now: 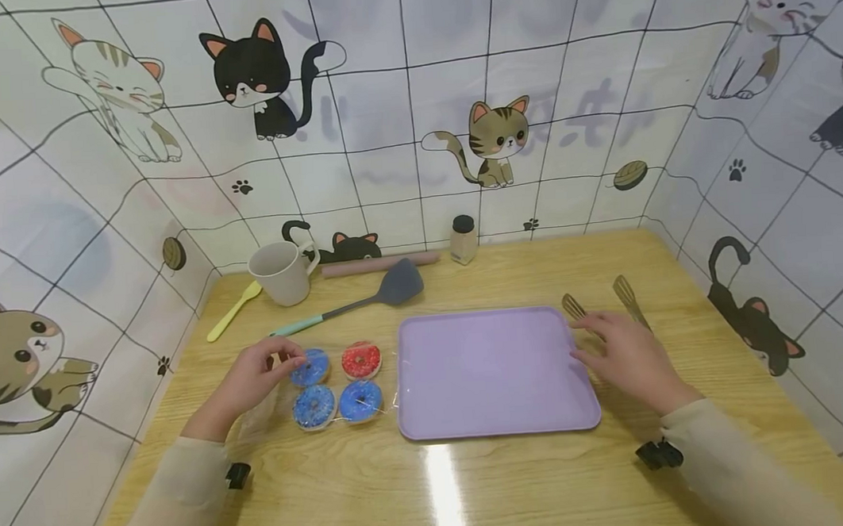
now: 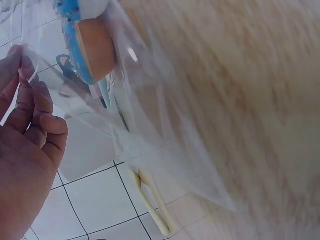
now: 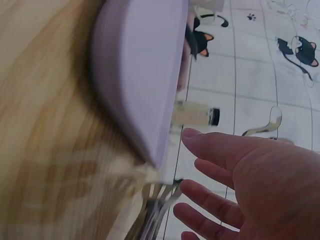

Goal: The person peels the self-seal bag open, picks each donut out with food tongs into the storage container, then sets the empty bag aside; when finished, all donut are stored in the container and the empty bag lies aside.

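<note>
Left hand (image 1: 250, 377) pinches the clear bag (image 2: 125, 115) of donuts (image 1: 336, 385) near tabletop's left edge; right hand (image 1: 623, 356) spread wide at purple tray (image 1: 493, 406)'s right edge; likely unbagging next, needing both hands.

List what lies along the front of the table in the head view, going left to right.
Left hand → bag of donuts → purple tray → right hand.

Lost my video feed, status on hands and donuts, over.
Left hand pinching the clear bag of four donuts. Right hand open at purple tray edge, beside the tongs. Nothing in the way.
</note>
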{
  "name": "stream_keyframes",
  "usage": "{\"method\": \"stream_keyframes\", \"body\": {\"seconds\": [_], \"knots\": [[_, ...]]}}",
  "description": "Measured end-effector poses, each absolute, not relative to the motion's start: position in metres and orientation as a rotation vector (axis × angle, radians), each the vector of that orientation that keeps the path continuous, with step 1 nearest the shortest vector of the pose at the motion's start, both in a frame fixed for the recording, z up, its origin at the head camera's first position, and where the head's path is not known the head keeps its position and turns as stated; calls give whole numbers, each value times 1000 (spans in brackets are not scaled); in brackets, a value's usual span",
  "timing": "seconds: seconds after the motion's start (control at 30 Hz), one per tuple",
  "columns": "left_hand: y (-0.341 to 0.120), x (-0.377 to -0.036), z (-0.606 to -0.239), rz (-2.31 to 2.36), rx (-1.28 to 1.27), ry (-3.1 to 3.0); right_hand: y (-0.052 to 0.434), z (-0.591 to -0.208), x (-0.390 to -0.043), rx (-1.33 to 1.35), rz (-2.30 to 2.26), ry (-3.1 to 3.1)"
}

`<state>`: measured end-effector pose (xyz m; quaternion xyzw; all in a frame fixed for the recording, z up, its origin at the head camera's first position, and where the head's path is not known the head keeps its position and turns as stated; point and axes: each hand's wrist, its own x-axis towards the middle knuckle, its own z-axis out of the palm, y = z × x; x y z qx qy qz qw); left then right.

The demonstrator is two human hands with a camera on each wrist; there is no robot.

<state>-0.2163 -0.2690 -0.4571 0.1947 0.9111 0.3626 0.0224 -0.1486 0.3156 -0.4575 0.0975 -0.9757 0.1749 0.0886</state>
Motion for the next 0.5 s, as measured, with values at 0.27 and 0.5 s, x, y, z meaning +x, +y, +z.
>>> {"method": "stream_keyframes", "body": {"seconds": [0.27, 0.5], "knots": [[-268, -216, -458, 1127, 612, 2817, 365, -468, -138, 190, 366, -2912], [-269, -216, -457, 1093, 614, 2827, 390, -475, -134, 122, 364, -2942]]}}
